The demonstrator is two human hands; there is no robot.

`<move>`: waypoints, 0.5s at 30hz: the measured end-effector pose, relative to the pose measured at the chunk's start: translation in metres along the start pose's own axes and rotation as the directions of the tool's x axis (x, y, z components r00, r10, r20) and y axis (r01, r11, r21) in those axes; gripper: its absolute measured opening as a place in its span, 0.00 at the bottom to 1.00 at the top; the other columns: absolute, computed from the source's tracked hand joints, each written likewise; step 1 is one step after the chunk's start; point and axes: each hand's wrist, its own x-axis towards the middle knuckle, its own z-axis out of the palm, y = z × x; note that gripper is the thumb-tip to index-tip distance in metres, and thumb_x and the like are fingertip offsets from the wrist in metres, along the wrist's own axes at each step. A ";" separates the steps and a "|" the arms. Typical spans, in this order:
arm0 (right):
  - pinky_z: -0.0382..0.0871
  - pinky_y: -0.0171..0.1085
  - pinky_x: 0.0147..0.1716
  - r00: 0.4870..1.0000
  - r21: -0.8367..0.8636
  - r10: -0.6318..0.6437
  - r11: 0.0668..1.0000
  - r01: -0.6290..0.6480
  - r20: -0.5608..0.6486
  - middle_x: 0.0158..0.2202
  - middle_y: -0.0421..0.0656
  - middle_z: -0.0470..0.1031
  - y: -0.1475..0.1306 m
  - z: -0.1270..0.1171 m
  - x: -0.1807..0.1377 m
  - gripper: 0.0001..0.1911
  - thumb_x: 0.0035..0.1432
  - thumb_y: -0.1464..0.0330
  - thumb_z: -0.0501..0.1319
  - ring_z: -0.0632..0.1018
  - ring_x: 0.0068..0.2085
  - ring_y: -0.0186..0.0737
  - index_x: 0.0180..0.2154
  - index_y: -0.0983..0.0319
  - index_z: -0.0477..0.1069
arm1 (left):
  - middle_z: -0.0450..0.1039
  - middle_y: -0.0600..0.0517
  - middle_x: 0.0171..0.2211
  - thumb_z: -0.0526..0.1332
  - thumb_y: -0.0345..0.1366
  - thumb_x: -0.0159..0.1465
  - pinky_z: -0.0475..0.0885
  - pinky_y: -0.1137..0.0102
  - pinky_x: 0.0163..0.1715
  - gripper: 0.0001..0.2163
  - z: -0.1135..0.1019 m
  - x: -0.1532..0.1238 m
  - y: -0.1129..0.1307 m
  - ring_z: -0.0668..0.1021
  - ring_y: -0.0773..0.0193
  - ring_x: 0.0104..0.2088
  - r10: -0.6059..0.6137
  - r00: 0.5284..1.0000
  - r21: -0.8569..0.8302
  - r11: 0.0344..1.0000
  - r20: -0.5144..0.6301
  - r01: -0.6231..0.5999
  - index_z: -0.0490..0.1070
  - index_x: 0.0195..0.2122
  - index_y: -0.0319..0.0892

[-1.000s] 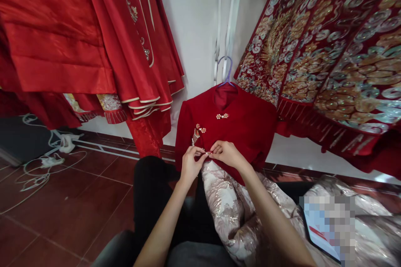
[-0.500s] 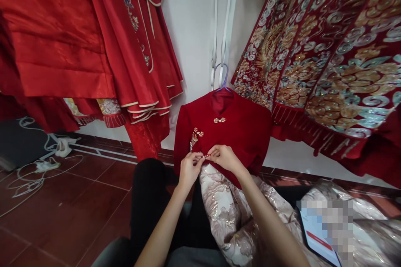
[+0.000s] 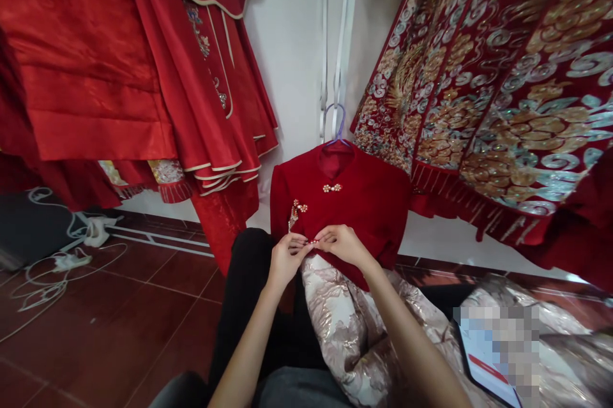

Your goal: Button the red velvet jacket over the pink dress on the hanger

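Note:
A red velvet top (image 3: 371, 200) hangs from a purple hanger (image 3: 341, 122) in front of me. A beaded frog button (image 3: 332, 188) lies fastened below its collar; a second beaded frog (image 3: 301, 206) sits lower left, beside a sparkling tassel (image 3: 292, 221). My left hand (image 3: 285, 262) and my right hand (image 3: 343, 246) meet at the top's waist. Both pinch a small beaded frog button (image 3: 313, 242) from opposite sides. Fingertips partly cover it, so whether it is fastened cannot be told. Shiny pale brocade fabric (image 3: 332, 299) spills from below the top across my lap.
Red garments (image 3: 96, 89) hang at left, an embroidered red-and-gold garment (image 3: 479, 89) at right. A phone (image 3: 483, 357) lies on the brocade at lower right. White cables (image 3: 52, 274) and a power strip (image 3: 71, 260) trail over the tiled floor (image 3: 138, 312). My dark-clothed knee (image 3: 253, 255) is close by.
My left knee has swung right, towards the top. The view has shifted slightly. Both hands stay pinched at the same frog button, which is now more covered by fingers.

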 end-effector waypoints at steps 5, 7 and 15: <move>0.71 0.35 0.31 0.982 0.146 0.092 0.982 -0.117 0.166 0.27 0.44 0.78 -0.001 -0.020 -0.003 0.16 0.42 0.63 0.69 0.77 0.28 0.36 0.33 0.67 0.75 | 0.74 0.48 0.36 0.73 0.38 0.45 0.75 0.67 0.40 0.24 -0.006 0.003 0.003 0.77 0.64 0.36 -0.106 0.991 -0.152 0.981 0.082 0.118 0.71 0.43 0.39; 0.71 0.36 0.32 0.976 0.174 0.099 0.976 -0.134 0.196 0.27 0.44 0.78 -0.004 -0.029 -0.006 0.16 0.42 0.63 0.70 0.77 0.28 0.35 0.33 0.67 0.75 | 0.75 0.47 0.36 0.72 0.38 0.48 0.75 0.66 0.42 0.22 -0.009 0.014 0.004 0.78 0.64 0.36 -0.168 0.982 -0.276 0.943 0.088 0.186 0.72 0.43 0.38; 0.70 0.37 0.36 0.973 0.212 0.040 0.973 -0.089 0.226 0.29 0.44 0.78 -0.007 -0.038 -0.008 0.15 0.43 0.63 0.70 0.77 0.30 0.35 0.33 0.65 0.75 | 0.78 0.43 0.36 0.59 0.26 0.61 0.71 0.69 0.51 0.05 -0.001 0.072 0.009 0.80 0.65 0.39 -0.468 0.878 -0.744 0.552 0.096 0.375 0.75 0.33 0.32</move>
